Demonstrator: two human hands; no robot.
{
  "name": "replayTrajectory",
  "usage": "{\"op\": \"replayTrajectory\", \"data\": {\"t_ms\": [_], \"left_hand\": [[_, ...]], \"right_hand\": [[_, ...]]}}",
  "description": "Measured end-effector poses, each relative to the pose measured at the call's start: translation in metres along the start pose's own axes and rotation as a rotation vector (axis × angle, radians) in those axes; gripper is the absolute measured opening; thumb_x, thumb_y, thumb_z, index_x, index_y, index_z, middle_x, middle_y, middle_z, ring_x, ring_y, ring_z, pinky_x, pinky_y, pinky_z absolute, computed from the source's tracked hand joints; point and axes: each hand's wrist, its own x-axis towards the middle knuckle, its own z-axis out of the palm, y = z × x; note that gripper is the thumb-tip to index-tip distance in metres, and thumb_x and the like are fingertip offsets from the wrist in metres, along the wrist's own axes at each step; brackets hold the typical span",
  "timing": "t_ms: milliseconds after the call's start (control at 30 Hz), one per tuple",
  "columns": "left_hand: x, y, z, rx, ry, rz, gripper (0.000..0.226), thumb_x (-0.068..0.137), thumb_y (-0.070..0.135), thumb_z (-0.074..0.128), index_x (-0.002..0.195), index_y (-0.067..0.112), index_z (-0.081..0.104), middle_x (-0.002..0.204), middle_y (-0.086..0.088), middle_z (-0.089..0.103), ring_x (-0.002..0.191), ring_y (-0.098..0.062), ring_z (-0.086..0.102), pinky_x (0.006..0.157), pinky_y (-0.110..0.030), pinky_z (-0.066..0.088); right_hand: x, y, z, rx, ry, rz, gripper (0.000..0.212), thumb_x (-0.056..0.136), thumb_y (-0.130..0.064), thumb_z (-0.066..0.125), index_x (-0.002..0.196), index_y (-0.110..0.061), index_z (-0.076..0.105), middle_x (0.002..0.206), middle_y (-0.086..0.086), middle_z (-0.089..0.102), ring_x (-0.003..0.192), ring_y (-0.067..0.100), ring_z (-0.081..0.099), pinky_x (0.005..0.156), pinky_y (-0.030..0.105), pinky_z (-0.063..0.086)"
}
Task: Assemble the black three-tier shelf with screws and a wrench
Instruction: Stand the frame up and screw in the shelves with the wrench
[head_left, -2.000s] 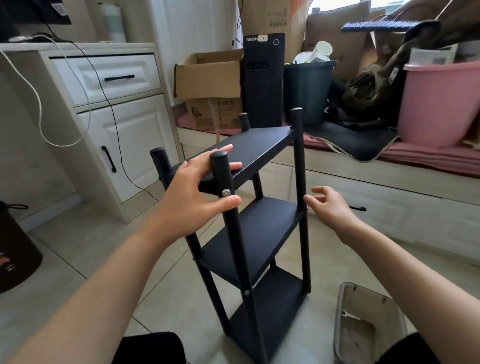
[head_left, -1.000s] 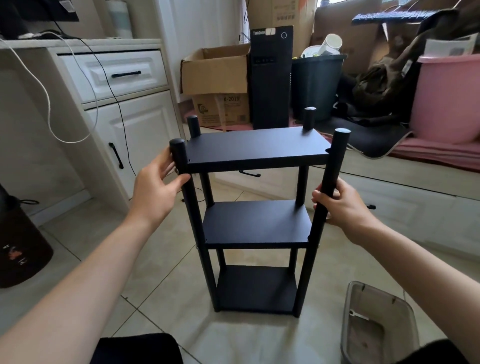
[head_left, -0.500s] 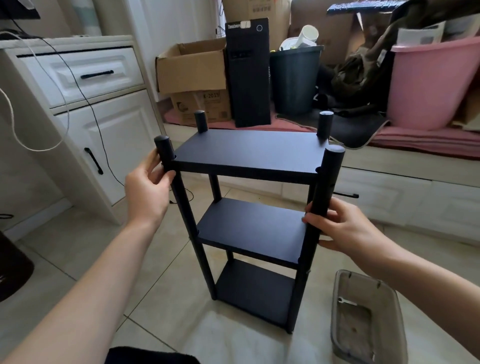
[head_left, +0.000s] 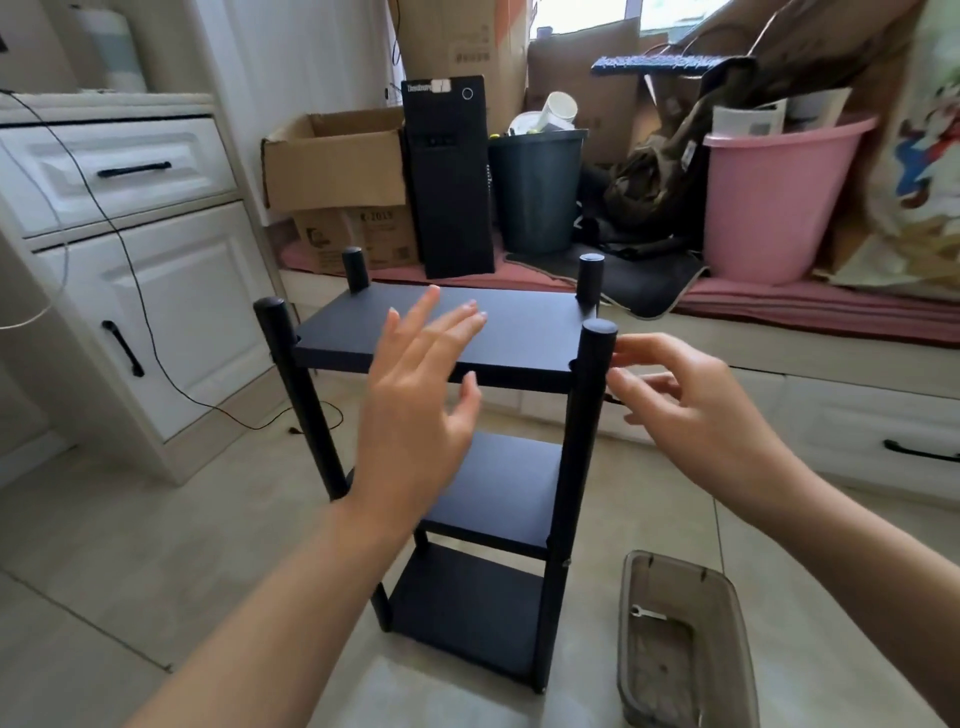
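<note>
The black three-tier metal shelf (head_left: 457, 457) stands upright on the tiled floor (head_left: 156, 545). The left hand (head_left: 421, 410) hovers open before the top tier; the right hand (head_left: 691, 410), fingers loose, holds nothing beside the front right post (head_left: 582, 441). I think pressing each corner gently will best show any loose screw.

Two bare, sleeveless forearms (head_left: 270, 613)

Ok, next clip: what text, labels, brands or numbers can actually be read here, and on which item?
"2019", partly legible: lower cardboard box.
Brand label on top of black computer tower: blurred, unreadable.
Grey print on tall cardboard carton: blurred.
Printed papers in pink bucket: too small.
Black shelf: no text visible.
</note>
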Motion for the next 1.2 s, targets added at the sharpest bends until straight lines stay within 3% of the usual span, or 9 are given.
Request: {"op": "replayTrajectory", "data": {"t_ms": [167, 300, 433, 600, 800, 1067, 1200], "left_hand": [[0.012, 0.013, 0.022, 0.187, -0.190, 0.154, 0.061, 0.077, -0.004, 0.069, 0.136, 0.008, 0.061, 0.139, -0.006, 0.062, 0.138, -0.027, 0.050, 0.119, -0.052, 0.032], [0.016, 0.015, 0.031, 0.252, -0.332, 0.221, 0.065, 0.077, 0.009, 0.068, 0.141, 0.011, 0.057, 0.147, -0.004, 0.055, 0.141, -0.023, 0.047, 0.119, -0.049, 0.033], [0.022, 0.014, 0.037, 0.353, -0.286, 0.216, 0.052, 0.083, 0.015, 0.080, 0.132, 0.005, 0.065, 0.135, -0.010, 0.064, 0.128, -0.028, 0.060, 0.108, -0.048, 0.047], [0.021, 0.012, 0.041, 0.370, -0.227, 0.264, 0.054, 0.076, 0.013, 0.088, 0.125, 0.002, 0.069, 0.125, -0.013, 0.069, 0.116, -0.031, 0.067, 0.097, -0.045, 0.055], [0.016, 0.014, 0.039, 0.351, -0.235, 0.228, 0.054, 0.076, 0.018, 0.088, 0.125, 0.004, 0.070, 0.125, -0.011, 0.070, 0.116, -0.030, 0.067, 0.097, -0.045, 0.054], [0.013, 0.015, 0.036, 0.343, -0.276, 0.188, 0.049, 0.085, 0.020, 0.082, 0.130, 0.007, 0.067, 0.130, -0.008, 0.067, 0.122, -0.029, 0.064, 0.102, -0.044, 0.050], [0.012, 0.019, 0.032, 0.340, -0.365, 0.173, 0.059, 0.087, 0.028, 0.067, 0.141, 0.007, 0.057, 0.142, -0.009, 0.059, 0.134, -0.028, 0.054, 0.111, -0.042, 0.040]], "right_hand": [[0.007, -0.002, 0.004, -0.036, -0.014, -0.071, 0.033, 0.100, -0.024, 0.053, 0.132, -0.022, 0.059, 0.118, -0.005, 0.063, 0.100, 0.010, 0.063, 0.094, 0.039, 0.052], [0.008, -0.002, 0.002, -0.008, -0.031, -0.094, 0.036, 0.101, -0.026, 0.049, 0.136, -0.032, 0.054, 0.107, -0.011, 0.061, 0.094, 0.007, 0.062, 0.087, 0.026, 0.050], [0.010, 0.000, -0.004, -0.016, -0.071, -0.097, 0.030, 0.100, -0.028, 0.052, 0.128, -0.036, 0.057, 0.102, -0.014, 0.063, 0.094, 0.005, 0.063, 0.087, 0.025, 0.049], [0.011, -0.003, -0.009, -0.096, -0.073, -0.148, 0.030, 0.098, -0.024, 0.056, 0.125, -0.036, 0.057, 0.094, -0.017, 0.064, 0.092, -0.007, 0.061, 0.078, 0.010, 0.050], [0.012, -0.004, -0.010, -0.158, -0.054, -0.188, 0.026, 0.097, -0.026, 0.060, 0.119, -0.039, 0.060, 0.079, -0.023, 0.065, 0.084, -0.009, 0.062, 0.073, 0.010, 0.047], [0.016, -0.003, -0.008, -0.138, -0.091, -0.171, 0.023, 0.095, -0.031, 0.060, 0.112, -0.046, 0.058, 0.088, -0.017, 0.064, 0.087, -0.007, 0.060, 0.078, 0.022, 0.053], [0.017, -0.001, -0.008, -0.086, -0.101, -0.159, 0.022, 0.095, -0.030, 0.060, 0.112, -0.045, 0.058, 0.091, -0.018, 0.066, 0.090, -0.006, 0.062, 0.082, 0.025, 0.053]]}}
